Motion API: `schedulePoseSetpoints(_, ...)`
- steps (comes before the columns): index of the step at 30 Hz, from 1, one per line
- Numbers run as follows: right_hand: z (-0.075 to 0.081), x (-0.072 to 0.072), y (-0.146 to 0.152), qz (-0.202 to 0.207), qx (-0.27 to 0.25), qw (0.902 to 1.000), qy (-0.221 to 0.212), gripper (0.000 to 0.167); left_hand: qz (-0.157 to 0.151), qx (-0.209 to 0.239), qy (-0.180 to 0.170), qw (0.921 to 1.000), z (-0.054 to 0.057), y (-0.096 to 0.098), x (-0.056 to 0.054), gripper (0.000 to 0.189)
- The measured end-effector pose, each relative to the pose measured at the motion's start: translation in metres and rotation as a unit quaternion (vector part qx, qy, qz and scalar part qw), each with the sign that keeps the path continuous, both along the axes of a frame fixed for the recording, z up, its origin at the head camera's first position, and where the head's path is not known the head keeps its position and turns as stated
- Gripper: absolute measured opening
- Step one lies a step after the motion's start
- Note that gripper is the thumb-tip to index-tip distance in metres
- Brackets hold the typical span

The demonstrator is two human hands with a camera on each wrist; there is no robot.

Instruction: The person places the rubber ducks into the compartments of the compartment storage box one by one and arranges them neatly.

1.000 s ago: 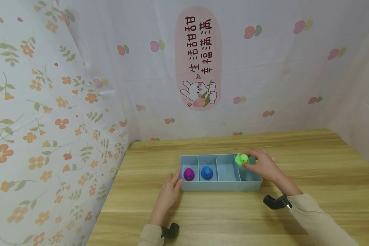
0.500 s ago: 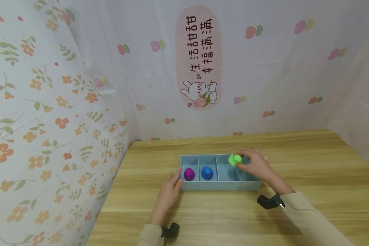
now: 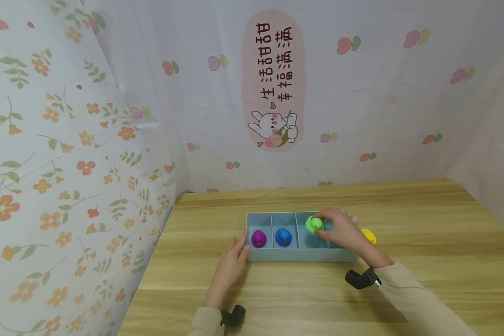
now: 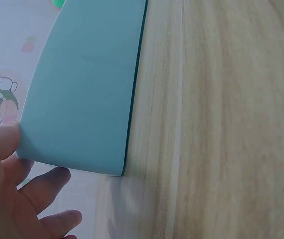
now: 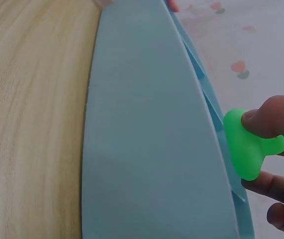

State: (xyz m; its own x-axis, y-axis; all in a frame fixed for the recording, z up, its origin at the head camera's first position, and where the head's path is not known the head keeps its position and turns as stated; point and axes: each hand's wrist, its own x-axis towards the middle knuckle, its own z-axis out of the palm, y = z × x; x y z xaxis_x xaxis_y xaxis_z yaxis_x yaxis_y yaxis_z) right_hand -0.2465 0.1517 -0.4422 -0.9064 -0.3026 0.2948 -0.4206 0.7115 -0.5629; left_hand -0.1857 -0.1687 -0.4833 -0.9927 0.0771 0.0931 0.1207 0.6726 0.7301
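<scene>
A pale blue tray point(image 3: 302, 255) divided into several compartments stands on the wooden table. My left hand point(image 3: 230, 262) rests its fingers against the tray's left end; the left wrist view shows thumb and fingertips at the end of the tray wall point(image 4: 82, 84). Between thumb and fingers, my right hand point(image 3: 342, 229) pinches a green rubber duck point(image 3: 314, 225) over the third compartment from the left. In the right wrist view this duck point(image 5: 246, 149) overlaps the tray's rim. A purple rubber duck point(image 3: 258, 238) sits in the leftmost compartment, a blue one point(image 3: 283, 237) in the second.
A yellow rubber duck point(image 3: 368, 235) lies on the table just right of the tray, partly behind the right forearm. The wooden table point(image 3: 294, 298) runs back to a printed curtain point(image 3: 201, 140), and a floral curtain point(image 3: 80, 186) hangs along the left.
My right hand has carried the green duck leftward and slightly down, from the rightmost compartment to over the third. The yellow duck shows more now. My left hand has stayed put.
</scene>
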Motion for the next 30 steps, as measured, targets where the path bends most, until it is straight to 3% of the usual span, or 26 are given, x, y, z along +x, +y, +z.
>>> schedulePoseSetpoints(8, -0.003, 0.000, -0.009, 0.007, 0.027, 0.9996, 0.001, 0.032, 0.005, -0.001, -0.005, 1.0000, -0.002, 0.000, -0.001, 0.048)
schedulePoseSetpoints(30, -0.013, -0.007, -0.027, -0.034, 0.157, 0.9870, -0.005, 0.028, 0.001, 0.007, -0.002, 1.0000, -0.003, -0.001, -0.001, 0.048)
